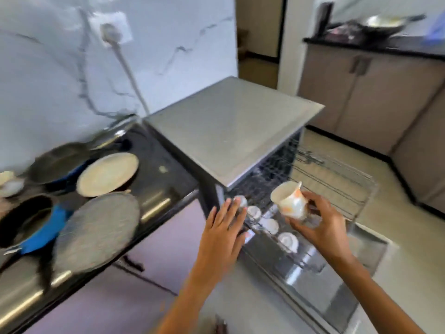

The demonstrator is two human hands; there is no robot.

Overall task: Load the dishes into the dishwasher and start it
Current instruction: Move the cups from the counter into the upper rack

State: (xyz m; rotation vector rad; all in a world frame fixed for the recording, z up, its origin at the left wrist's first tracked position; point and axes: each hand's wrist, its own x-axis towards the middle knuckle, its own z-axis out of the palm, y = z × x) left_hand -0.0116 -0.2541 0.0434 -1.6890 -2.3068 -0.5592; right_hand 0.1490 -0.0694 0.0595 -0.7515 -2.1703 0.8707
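My right hand [320, 227] holds a white cup with an orange pattern [290, 200], tilted on its side above the pulled-out upper rack [337, 179] of the grey dishwasher [231, 126]. My left hand [222, 233] hovers flat with fingers spread at the rack's left front corner, holding nothing. Several white cups [271, 225] stand upside down along the rack's near side. The dishwasher door [332, 285] lies open below. Plates wait on the black counter at left: a cream plate [108, 174] and a grey speckled plate [96, 231].
A dark pan [57, 162] and a black bowl on something blue [31, 225] sit on the counter [166, 184] at left. A cord runs from a wall socket [113, 30] down behind the dishwasher. Beige cabinets [366, 97] with a pan on top stand at the right.
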